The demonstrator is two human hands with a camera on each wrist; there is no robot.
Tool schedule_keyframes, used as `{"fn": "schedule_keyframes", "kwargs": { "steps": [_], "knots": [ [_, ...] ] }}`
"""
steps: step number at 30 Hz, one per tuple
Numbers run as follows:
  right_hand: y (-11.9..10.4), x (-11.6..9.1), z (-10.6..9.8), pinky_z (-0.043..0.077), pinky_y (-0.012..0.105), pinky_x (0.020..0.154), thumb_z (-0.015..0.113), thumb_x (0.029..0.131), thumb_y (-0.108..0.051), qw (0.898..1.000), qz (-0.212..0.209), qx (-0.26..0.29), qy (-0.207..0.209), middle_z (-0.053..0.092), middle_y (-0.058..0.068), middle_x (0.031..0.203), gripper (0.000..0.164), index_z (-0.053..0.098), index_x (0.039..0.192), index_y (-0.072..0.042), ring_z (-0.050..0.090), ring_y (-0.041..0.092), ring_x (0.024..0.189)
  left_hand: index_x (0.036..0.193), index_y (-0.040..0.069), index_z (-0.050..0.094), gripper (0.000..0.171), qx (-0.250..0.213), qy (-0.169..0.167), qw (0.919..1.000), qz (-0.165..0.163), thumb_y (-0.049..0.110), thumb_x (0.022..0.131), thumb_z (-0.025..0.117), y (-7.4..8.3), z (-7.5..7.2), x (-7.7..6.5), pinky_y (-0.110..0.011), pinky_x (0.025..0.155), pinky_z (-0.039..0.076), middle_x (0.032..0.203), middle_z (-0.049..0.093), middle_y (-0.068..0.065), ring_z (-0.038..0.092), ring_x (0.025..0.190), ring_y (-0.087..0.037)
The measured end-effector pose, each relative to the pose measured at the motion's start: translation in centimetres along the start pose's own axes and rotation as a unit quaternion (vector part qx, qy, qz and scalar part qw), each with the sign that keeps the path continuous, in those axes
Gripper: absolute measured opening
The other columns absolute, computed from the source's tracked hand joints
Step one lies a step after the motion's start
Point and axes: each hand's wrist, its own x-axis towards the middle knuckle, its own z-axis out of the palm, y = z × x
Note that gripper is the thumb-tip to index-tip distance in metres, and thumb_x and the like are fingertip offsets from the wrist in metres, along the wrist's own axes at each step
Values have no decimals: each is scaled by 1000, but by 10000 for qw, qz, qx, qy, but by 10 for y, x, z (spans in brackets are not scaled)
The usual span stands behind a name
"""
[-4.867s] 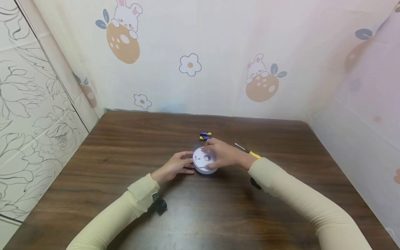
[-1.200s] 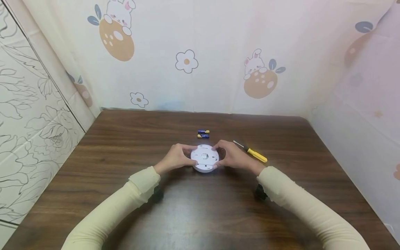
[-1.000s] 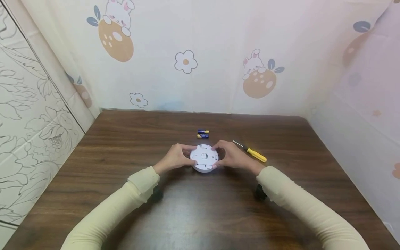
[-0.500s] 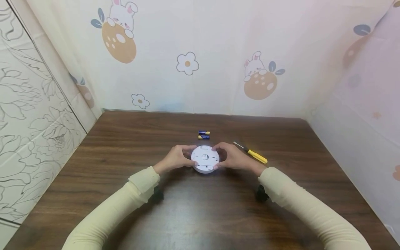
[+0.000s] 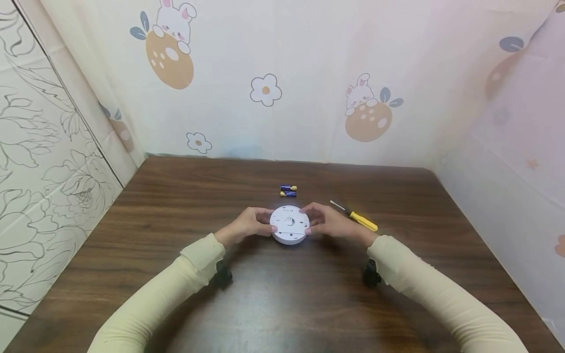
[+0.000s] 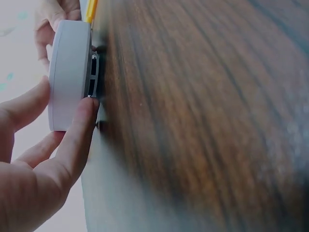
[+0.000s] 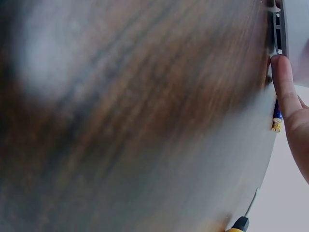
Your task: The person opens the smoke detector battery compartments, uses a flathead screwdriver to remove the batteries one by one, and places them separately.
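Note:
A round white smoke detector (image 5: 280, 224), its flat back with a central hole facing up, sits at mid-table between both hands. My left hand (image 5: 246, 224) grips its left rim, thumb on the upper edge and fingers at the side and below. On the opposite rim my right hand (image 5: 330, 220) holds it the same way, thumb toward me. In the left wrist view the smoke detector (image 6: 70, 72) shows a smooth side wall and a slotted dark section on its underside, close to the tabletop. Only a corner of it appears in the right wrist view.
Two blue-and-yellow batteries (image 5: 289, 191) lie behind the detector on the brown wooden table (image 5: 185, 196). To the right rests a yellow-handled screwdriver (image 5: 364, 222), close to my right forearm. A patterned curtain (image 5: 309, 98) hangs at the table's far edge.
About five seconds ago my right hand lay over the detector's top; it has since shifted to the right rim, and the detector has turned. In the last second, the fingers moved only slightly.

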Motion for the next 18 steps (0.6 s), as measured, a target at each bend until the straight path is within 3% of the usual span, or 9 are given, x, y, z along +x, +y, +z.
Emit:
{"fn": "schedule_keyframes", "kwargs": {
  "steps": [4,7,10,13,18],
  "knots": [
    [2,-1,0,43,48,101,70,88,-17,9994,83,322,-50,44,12,142,50,49,133,-13,49,30,122,131,-7,52,51,-502,-7,9985,-206,-5,83,69,-1,-1,1,-37,78,58,110,60,-22,65,93,-27],
    [1,-2,1,41,49,103,67,89,-16,9971,301,701,-54,43,9,142,51,46,136,-14,43,28,127,132,-7,51,50,-602,-1,9978,-270,-6,85,67,-1,-1,1,-37,78,58,111,59,-24,65,94,-29],
    [0,-2,3,44,48,100,64,90,-7,9851,627,1601,-82,40,18,140,62,33,144,-12,46,31,122,132,-7,50,49,-708,-15,9970,-325,-7,86,65,0,-2,1,-37,78,58,112,58,-25,64,96,-31],
    [-1,-1,5,48,43,97,60,90,2,9646,952,2460,-5,38,25,137,69,25,148,-10,51,33,116,133,-7,49,49,-899,-26,9951,-404,-8,86,64,0,-2,0,-37,79,58,112,59,-26,65,95,-31],
    [-2,-1,8,49,39,95,61,90,2,9531,1215,2766,179,37,23,141,61,35,145,-5,51,30,117,134,-7,48,49,-1115,-1,9924,-511,-9,87,62,0,-1,-2,-38,80,57,110,61,-27,66,92,-30]
  ]
}}
